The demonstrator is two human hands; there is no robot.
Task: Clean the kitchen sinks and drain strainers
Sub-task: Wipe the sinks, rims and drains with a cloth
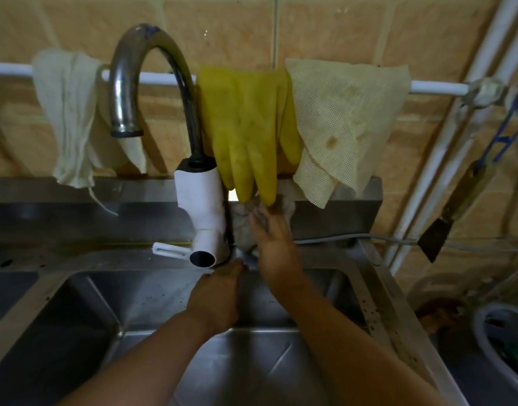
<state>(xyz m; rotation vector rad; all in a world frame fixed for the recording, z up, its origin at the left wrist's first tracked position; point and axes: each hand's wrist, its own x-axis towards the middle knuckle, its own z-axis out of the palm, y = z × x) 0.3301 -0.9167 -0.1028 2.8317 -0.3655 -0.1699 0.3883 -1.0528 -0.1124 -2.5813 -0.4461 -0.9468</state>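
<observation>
Right hand (271, 235) pressed, fingers straight, on crumpled grey rag (244, 230) behind stainless steel sink basin (152, 291). Left hand (215, 297) flat, fingertips beside white faucet base (203, 212). Yellow rubber gloves (246, 124) hung above both hands.

A faucet (152, 80) rises from the sink's (164, 303) back rim, its spout arching left over the basin. Behind it, a rail (436, 87) along the wall carries a cloth (67, 112) at left, gloves (246, 127) beside the faucet, and a mesh cloth (345, 124) at right. Both hands reach to the back rim right of the faucet base, the left hand (215, 297) nearer, the right hand (274, 244) on a rag (243, 230).
</observation>
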